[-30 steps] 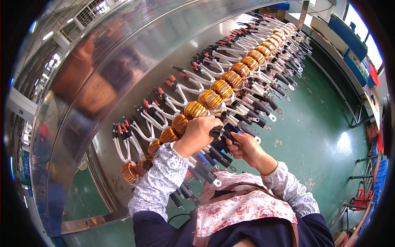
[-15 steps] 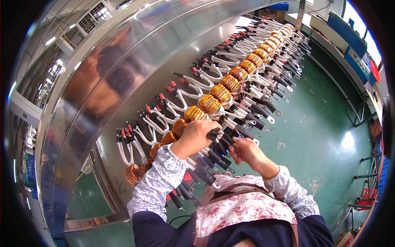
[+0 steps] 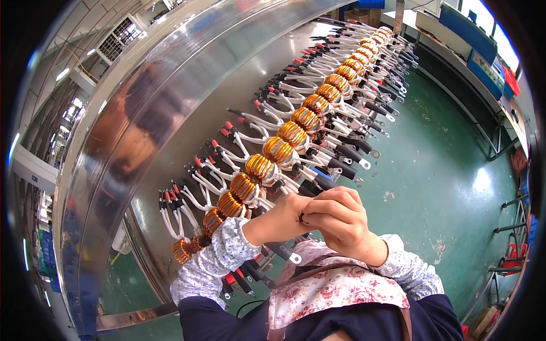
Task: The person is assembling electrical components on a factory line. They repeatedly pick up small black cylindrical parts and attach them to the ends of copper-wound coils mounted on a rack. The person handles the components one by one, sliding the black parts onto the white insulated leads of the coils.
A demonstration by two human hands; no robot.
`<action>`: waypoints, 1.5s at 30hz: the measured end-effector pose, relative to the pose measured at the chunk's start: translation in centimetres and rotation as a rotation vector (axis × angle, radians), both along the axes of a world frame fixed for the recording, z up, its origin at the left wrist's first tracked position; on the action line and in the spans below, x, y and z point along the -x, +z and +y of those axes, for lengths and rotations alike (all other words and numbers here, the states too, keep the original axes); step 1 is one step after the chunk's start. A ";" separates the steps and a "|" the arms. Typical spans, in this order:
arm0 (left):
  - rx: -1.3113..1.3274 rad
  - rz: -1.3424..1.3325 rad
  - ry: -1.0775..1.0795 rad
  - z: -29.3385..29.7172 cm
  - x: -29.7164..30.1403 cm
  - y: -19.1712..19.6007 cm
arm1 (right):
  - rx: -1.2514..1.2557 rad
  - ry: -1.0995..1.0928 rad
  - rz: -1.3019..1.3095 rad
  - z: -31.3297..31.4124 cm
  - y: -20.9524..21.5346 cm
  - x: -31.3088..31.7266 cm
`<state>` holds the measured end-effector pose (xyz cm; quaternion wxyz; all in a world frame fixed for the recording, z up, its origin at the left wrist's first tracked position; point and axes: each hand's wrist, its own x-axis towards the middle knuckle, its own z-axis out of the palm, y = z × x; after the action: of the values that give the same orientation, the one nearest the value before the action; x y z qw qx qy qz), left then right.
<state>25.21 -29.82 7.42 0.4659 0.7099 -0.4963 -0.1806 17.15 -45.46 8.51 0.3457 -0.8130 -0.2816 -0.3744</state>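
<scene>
The left hand (image 3: pixel 278 219) and the right hand (image 3: pixel 341 219) are seen brought together near the middle of the view, touching each other just in front of the near part of a long row of copper-wound coils (image 3: pixel 293 135). The grip of the right hand is curled shut, and a small dark piece (image 3: pixel 303 218) is pinched where the two hands meet; what that piece is cannot be told. Whether the left grip is clenched or released cannot be told, since its fingers are hidden behind the right hand. The coils are lined up along a shiny curved metal bench (image 3: pixel 187 102), running from near left to far right. White leads with red tips (image 3: pixel 239 136) are spread to the left of the coils, and black-sleeved leads with ring terminals (image 3: pixel 355 159) to the right. A green floor (image 3: pixel 443 170) is seen on the right.
</scene>
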 end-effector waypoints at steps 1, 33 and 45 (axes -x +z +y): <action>-0.040 0.035 -0.027 0.1 0.1 0.0 | -0.087 0.085 0.069 -0.3 -0.2 0.2; -0.110 -0.278 0.160 -0.1 -6.2 -3.0 | -0.959 0.123 1.184 -1.3 -6.0 1.3; -0.141 -0.169 0.196 0.1 -6.6 -3.5 | -0.989 0.150 1.118 -1.0 -5.8 0.2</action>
<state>31.82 -29.76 3.96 0.3869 0.7986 -0.4482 -0.1083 16.97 -46.49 2.68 0.7869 -0.6105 0.0825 0.0359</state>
